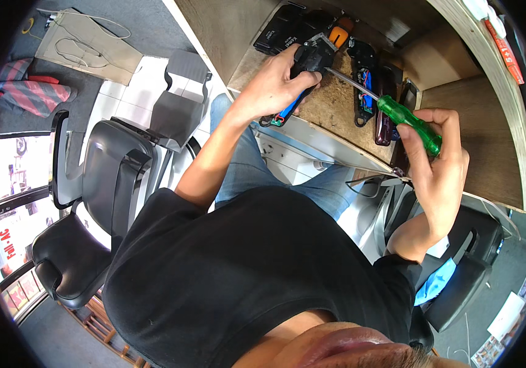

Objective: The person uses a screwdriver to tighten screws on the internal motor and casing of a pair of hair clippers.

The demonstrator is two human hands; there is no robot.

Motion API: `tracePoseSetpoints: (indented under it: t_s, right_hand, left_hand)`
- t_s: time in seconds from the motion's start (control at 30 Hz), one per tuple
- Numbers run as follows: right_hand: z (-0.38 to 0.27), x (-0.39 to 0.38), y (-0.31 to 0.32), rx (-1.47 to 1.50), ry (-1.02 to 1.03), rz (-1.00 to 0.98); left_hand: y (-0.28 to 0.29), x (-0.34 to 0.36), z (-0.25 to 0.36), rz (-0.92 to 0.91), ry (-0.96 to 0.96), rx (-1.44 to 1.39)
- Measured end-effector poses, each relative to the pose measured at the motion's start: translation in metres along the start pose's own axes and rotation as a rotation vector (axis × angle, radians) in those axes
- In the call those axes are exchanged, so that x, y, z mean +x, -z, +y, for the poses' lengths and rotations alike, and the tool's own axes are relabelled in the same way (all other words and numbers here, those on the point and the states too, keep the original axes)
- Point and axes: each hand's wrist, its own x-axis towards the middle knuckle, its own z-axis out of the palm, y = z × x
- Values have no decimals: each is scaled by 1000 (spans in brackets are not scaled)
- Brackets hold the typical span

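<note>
Left hand [275, 83] wrapped around black device [309, 56], pressing it on the wooden bench [336, 101]; right hand [431, 156] fingers clamped on green screwdriver [409, 124] handle; its shaft runs up-left, tip touching the device just beside the left thumb; opened black casings [364, 80] lie near.

Scuffed brown wooden workbench [336, 101], opened black devices [364, 80], black case [278, 30], orange tool [339, 34] lying on it

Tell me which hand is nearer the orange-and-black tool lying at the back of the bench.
Left. The left hand, gripping a black device, sits just beside the orange-and-black tool. The right hand holds the green-handled screwdriver farther off.
</note>
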Motion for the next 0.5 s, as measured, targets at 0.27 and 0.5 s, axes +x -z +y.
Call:
tracePoseSetpoints:
  t_s: [0.27,0.5]
  right_hand:
    - [-8,2,1,17,63,36]
    - [-1,13,-5,5,81,138]
  left_hand:
    - [-4,2,-5,75,-96,-12]
    - [-4,-2,10,15,-32,-109]
